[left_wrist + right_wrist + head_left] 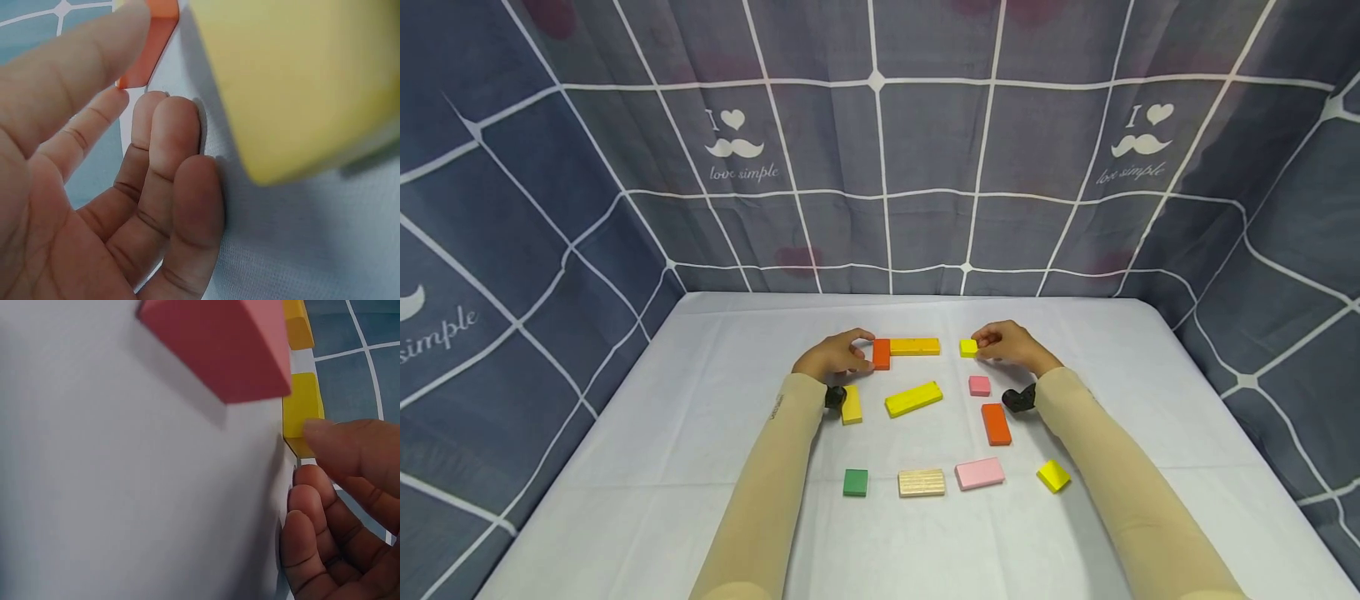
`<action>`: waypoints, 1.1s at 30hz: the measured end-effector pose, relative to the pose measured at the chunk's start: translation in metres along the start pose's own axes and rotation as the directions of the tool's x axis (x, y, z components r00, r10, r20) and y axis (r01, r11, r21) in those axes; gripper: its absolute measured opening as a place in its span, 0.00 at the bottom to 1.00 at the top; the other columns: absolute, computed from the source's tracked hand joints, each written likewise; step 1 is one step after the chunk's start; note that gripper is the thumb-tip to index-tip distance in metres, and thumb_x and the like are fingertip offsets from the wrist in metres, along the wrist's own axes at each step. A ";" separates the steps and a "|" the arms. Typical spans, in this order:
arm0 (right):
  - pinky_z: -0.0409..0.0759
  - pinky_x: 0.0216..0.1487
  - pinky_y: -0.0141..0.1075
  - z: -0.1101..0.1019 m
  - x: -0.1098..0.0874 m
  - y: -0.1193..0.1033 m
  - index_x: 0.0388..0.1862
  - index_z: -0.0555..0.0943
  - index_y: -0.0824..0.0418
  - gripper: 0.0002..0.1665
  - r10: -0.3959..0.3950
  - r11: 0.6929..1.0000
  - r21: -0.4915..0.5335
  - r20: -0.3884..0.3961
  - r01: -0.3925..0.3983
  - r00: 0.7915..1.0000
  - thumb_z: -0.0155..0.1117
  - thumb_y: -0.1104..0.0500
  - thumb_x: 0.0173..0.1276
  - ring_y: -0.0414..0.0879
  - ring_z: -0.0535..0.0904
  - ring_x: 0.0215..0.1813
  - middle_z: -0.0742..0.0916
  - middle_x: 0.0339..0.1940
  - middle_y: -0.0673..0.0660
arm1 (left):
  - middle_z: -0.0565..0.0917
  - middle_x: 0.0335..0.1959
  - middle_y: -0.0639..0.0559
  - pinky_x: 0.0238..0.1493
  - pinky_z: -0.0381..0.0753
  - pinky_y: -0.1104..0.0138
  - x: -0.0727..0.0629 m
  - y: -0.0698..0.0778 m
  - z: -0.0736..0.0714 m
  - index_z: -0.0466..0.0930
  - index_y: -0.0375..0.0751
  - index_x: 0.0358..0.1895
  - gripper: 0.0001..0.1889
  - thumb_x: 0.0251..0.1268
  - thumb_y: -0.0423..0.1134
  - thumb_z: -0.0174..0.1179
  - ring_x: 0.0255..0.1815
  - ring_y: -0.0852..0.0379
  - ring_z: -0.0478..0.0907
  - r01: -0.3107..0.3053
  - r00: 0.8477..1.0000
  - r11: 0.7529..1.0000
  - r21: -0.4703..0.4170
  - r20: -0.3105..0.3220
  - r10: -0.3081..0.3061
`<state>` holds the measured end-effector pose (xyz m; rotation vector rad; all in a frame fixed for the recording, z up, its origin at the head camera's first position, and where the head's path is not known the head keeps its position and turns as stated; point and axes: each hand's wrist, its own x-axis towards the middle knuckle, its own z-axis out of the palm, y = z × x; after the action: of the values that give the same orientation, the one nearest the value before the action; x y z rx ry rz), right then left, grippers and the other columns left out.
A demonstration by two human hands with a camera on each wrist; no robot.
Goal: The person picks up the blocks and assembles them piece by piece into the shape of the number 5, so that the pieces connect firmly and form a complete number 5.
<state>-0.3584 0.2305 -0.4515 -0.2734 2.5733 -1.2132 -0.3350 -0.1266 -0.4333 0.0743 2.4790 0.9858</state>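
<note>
My left hand [835, 353] has its thumb and index finger at the ends of an orange-red block [881, 354], pinching it. Its other fingers curl loosely near the cloth. That block's right side meets a long orange-yellow block [916, 347], and the two form a corner. Across a gap to the right, my right hand [1011, 346] pinches a small yellow block [968, 348] between thumb and fingers; in the right wrist view the thumb lies over the edge of this yellow block [302, 406]. A small pink block [979, 386] lies just nearer than it.
Beside the left wrist lies a yellow block [852, 405], with a long yellow block [913, 399] in the middle. An orange block [996, 424] lies near the right wrist. Closer in are green [855, 482], wooden [921, 483], pink [980, 473] and yellow [1053, 476] blocks.
</note>
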 end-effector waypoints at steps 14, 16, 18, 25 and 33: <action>0.78 0.43 0.33 0.012 0.013 -0.014 0.63 0.84 0.70 0.22 0.029 0.998 -0.049 0.015 -0.029 0.999 0.73 0.67 0.72 0.47 0.76 0.41 0.84 0.43 0.57 | 0.81 0.61 0.43 0.56 0.78 0.59 -0.001 -0.002 0.000 0.71 0.52 0.79 0.33 0.75 0.41 0.71 0.51 0.47 0.76 -0.013 1.000 1.000 -0.011 0.003 0.013; 0.78 0.42 0.33 0.013 0.013 -0.016 0.63 0.84 0.69 0.22 0.030 0.998 -0.063 0.014 -0.030 0.999 0.74 0.66 0.72 0.47 0.76 0.41 0.84 0.43 0.57 | 0.81 0.61 0.43 0.56 0.78 0.59 -0.001 -0.002 0.000 0.72 0.52 0.79 0.33 0.74 0.40 0.71 0.51 0.47 0.76 -0.012 1.000 1.000 -0.016 0.002 0.012; 0.77 0.42 0.33 0.014 0.014 -0.017 0.63 0.84 0.69 0.22 0.029 0.997 -0.071 0.012 -0.028 1.000 0.74 0.66 0.72 0.47 0.76 0.41 0.84 0.44 0.57 | 0.81 0.60 0.43 0.56 0.78 0.59 -0.001 -0.002 0.000 0.72 0.52 0.79 0.33 0.74 0.40 0.72 0.51 0.47 0.76 -0.009 1.000 1.000 -0.022 0.001 0.009; 0.77 0.40 0.34 0.017 0.016 -0.022 0.63 0.84 0.69 0.22 0.011 0.995 -0.099 0.006 -0.010 1.000 0.74 0.66 0.72 0.47 0.76 0.41 0.85 0.45 0.59 | 0.81 0.59 0.43 0.54 0.78 0.60 0.000 -0.002 -0.001 0.72 0.52 0.79 0.33 0.74 0.40 0.72 0.50 0.47 0.76 -0.008 1.000 1.000 -0.012 -0.002 0.008; 0.76 0.41 0.35 0.021 0.016 -0.025 0.63 0.85 0.69 0.23 0.010 0.995 -0.100 0.004 -0.010 1.000 0.75 0.65 0.71 0.48 0.76 0.42 0.85 0.45 0.59 | 0.81 0.60 0.42 0.53 0.80 0.60 0.000 -0.002 0.000 0.73 0.52 0.78 0.32 0.74 0.40 0.72 0.50 0.47 0.77 -0.017 1.000 1.000 -0.009 -0.007 0.017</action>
<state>-0.3655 0.1947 -0.4473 -0.2837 2.6325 -1.0810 -0.3347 -0.1280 -0.4354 0.0899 2.4835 1.0065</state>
